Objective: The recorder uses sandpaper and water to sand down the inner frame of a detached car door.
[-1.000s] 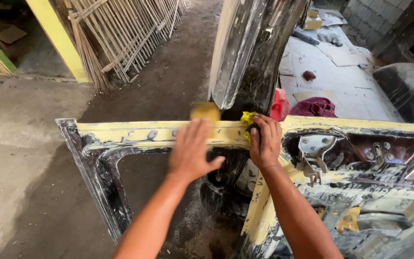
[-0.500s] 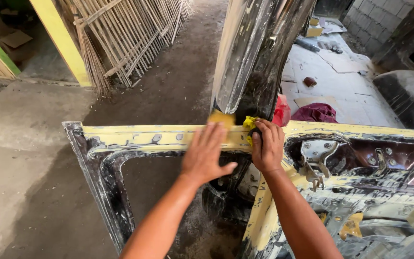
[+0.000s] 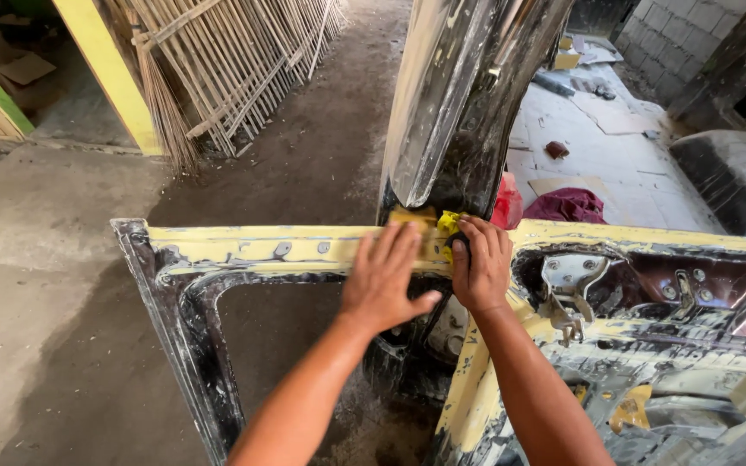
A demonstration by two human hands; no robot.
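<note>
Sandpaper pad (image 3: 414, 217) is lying on the yellow door frame (image 3: 243, 248), running nine to three; left hand (image 3: 383, 280) is pressing flat at its six, right hand (image 3: 479, 267) is curling around a yellow piece (image 3: 448, 223).

Both forearms bare, no sleeves in view; hands, left (image 3: 383, 280) and right (image 3: 480, 269), ungloved, no rings, watch or bands visible, nails short
</note>
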